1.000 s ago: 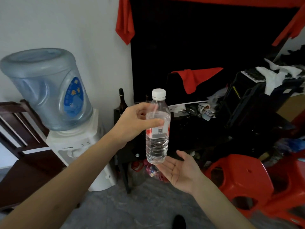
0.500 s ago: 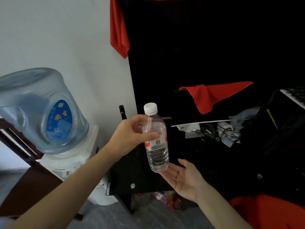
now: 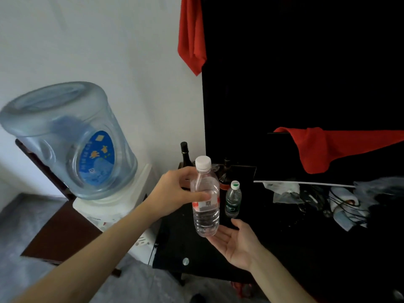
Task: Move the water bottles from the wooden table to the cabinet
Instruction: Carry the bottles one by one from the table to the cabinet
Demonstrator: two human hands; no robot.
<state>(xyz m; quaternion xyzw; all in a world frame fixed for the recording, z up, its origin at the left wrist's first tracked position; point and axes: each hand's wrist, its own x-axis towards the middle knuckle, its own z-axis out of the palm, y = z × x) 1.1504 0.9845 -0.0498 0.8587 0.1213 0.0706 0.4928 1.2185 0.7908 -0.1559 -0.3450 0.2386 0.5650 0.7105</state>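
While the left hand (image 3: 175, 193) pinches the water bottle (image 3: 205, 197), right hand (image 3: 236, 241) spread beneath, the cabinet (image 3: 196, 248) has come closer; set-down looks near.

A large blue water jug (image 3: 67, 138) is seated inverted on a white dispenser (image 3: 122, 206), left. Two red cloths (image 3: 192, 36) (image 3: 334, 147) are draped over black surfaces. A dark glass bottle (image 3: 185, 156) is stood against the wall.
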